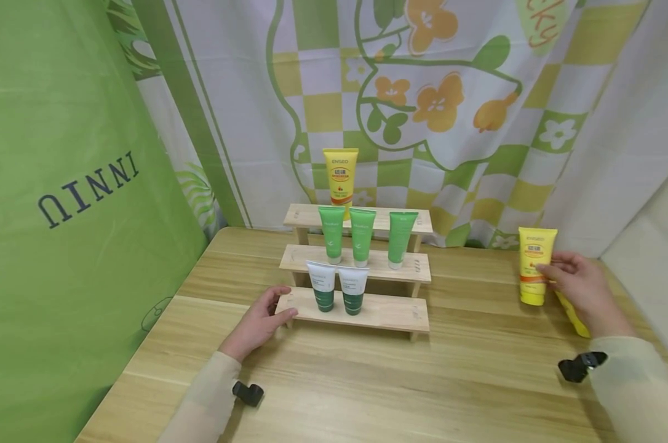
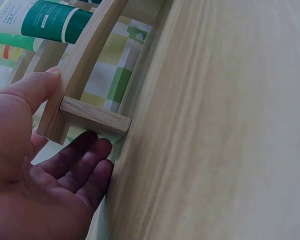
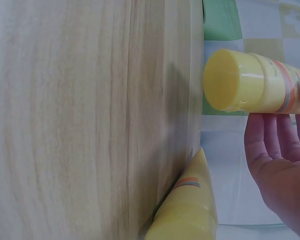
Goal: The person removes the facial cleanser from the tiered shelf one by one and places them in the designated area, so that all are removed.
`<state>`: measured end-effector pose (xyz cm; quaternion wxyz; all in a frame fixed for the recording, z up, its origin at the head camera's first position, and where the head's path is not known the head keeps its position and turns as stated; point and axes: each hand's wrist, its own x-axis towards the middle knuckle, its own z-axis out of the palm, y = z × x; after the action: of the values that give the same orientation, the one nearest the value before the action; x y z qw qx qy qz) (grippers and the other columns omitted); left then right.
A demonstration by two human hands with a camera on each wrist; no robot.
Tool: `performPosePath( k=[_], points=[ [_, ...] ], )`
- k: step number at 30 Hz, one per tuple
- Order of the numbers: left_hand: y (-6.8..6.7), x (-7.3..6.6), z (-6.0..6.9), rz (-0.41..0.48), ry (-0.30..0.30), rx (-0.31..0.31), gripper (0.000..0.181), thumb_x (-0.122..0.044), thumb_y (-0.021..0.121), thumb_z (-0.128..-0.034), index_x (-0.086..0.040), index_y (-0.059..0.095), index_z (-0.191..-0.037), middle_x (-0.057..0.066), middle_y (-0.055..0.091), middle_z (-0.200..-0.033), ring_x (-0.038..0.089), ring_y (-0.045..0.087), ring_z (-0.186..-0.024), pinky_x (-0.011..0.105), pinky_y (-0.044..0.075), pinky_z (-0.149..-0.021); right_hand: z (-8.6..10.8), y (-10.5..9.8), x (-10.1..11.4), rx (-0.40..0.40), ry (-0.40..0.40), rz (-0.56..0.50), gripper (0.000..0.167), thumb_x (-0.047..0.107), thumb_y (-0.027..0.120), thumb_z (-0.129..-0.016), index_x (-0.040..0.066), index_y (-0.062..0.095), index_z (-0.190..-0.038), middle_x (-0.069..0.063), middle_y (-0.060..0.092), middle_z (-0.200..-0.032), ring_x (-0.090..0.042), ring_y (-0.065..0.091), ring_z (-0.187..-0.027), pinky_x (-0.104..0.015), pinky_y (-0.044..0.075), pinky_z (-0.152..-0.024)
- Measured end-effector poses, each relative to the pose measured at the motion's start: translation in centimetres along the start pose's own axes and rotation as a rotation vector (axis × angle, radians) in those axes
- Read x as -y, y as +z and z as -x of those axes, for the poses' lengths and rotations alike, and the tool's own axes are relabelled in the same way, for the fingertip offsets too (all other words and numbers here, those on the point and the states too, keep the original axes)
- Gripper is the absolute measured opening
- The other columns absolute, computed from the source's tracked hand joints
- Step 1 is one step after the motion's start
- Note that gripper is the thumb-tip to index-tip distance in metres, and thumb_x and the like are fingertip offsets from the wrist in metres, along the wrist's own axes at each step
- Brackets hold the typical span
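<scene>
My right hand (image 1: 585,292) holds an upright yellow squeeze tube (image 1: 534,264), thumb on its front and fingers behind. In the right wrist view its yellow cap (image 3: 222,80) is off the table. Another yellow tube (image 1: 574,317) lies on the tabletop below that hand, partly hidden by it. With thumb and finger, my left hand (image 1: 259,323) grips the left end of the lowest step of a three-tier wooden display rack (image 1: 392,312). Two white-and-green tubes (image 1: 353,290) stand on that step, three green tubes (image 1: 362,237) on the middle one, and one yellow tube (image 1: 341,178) on top.
The wooden table (image 1: 367,387) runs up to a patterned curtain (image 1: 323,74) behind the rack. A green cloth panel (image 1: 79,258) borders the left side, and a pale wall or cloth (image 1: 655,240) the right.
</scene>
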<state>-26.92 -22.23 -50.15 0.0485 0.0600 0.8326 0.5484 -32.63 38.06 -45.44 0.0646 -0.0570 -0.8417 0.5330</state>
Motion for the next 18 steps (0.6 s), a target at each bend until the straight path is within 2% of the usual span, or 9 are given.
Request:
performPosePath(
  k=[3,7,8,11,13,14,18],
  points=[
    [0.1,1.2,-0.5,0.001,-0.007,-0.012,0.052,-0.024,0.071,-0.0923,-0.01,0.048,-0.137,0.011,0.057,-0.129,0.025,0.055,-0.114,0.042,0.044,-0.097,0.1,-0.2,-0.2,0.004,-0.001,0.037,0.043,0.025,0.063,-0.097,-0.001,0.046,-0.126,0.024,0.057,-0.087,0.002,0.058,-0.08,-0.024,0.055,-0.067],
    [0.1,1.4,-0.6,-0.006,-0.002,-0.023,0.052,-0.025,0.072,-0.0916,-0.011,0.049,-0.137,0.011,0.057,-0.129,0.025,0.055,-0.116,0.044,0.042,-0.1,0.2,-0.5,-0.5,0.021,0.008,0.088,0.059,0.029,0.062,-0.098,-0.011,0.039,-0.135,0.024,0.056,-0.086,0.003,0.057,-0.078,-0.026,0.056,-0.067],
    [0.1,1.4,-0.6,-0.007,0.0,-0.021,0.052,-0.025,0.072,-0.0918,-0.01,0.049,-0.137,0.012,0.057,-0.13,0.026,0.054,-0.117,0.046,0.042,-0.101,0.2,-0.5,-0.5,0.026,0.009,0.102,0.062,0.029,0.061,-0.098,-0.013,0.038,-0.136,0.022,0.056,-0.087,0.003,0.057,-0.077,-0.026,0.056,-0.067],
    [0.1,-0.1,0.0,-0.024,0.005,-0.013,0.052,-0.022,0.07,-0.0932,-0.006,0.048,-0.138,0.016,0.056,-0.131,0.029,0.053,-0.12,0.048,0.04,-0.103,0.4,-0.8,-0.7,0.038,0.017,0.145,0.065,0.031,0.06,-0.098,-0.014,0.037,-0.139,0.016,0.056,-0.09,0.003,0.057,-0.077,-0.028,0.056,-0.066],
    [0.0,-1.3,0.6,-0.029,0.003,-0.005,0.052,-0.02,0.069,-0.0941,-0.004,0.047,-0.138,0.017,0.055,-0.132,0.03,0.053,-0.121,0.048,0.04,-0.103,0.5,-0.9,-0.8,0.04,0.018,0.173,0.064,0.03,0.06,-0.098,-0.014,0.038,-0.138,0.008,0.058,-0.094,0.003,0.057,-0.076,-0.029,0.056,-0.065],
    [0.0,-1.3,0.6,-0.026,0.002,-0.002,0.052,-0.02,0.069,-0.094,-0.004,0.047,-0.138,0.017,0.055,-0.133,0.03,0.053,-0.121,0.048,0.04,-0.103,0.6,-0.9,-0.8,0.039,0.02,0.184,0.063,0.03,0.06,-0.098,-0.014,0.038,-0.137,0.002,0.059,-0.098,0.002,0.057,-0.076,-0.029,0.056,-0.065],
    [-0.1,0.1,0.1,-0.024,0.0,-0.004,0.054,-0.03,0.071,-0.0922,-0.01,0.048,-0.137,0.013,0.055,-0.134,0.027,0.052,-0.122,0.047,0.04,-0.104,0.8,-1.1,-0.8,0.05,0.025,0.236,0.06,0.027,0.059,-0.098,-0.015,0.039,-0.135,-0.023,0.058,-0.11,-0.001,0.057,-0.074,-0.03,0.055,-0.063]
  ],
)
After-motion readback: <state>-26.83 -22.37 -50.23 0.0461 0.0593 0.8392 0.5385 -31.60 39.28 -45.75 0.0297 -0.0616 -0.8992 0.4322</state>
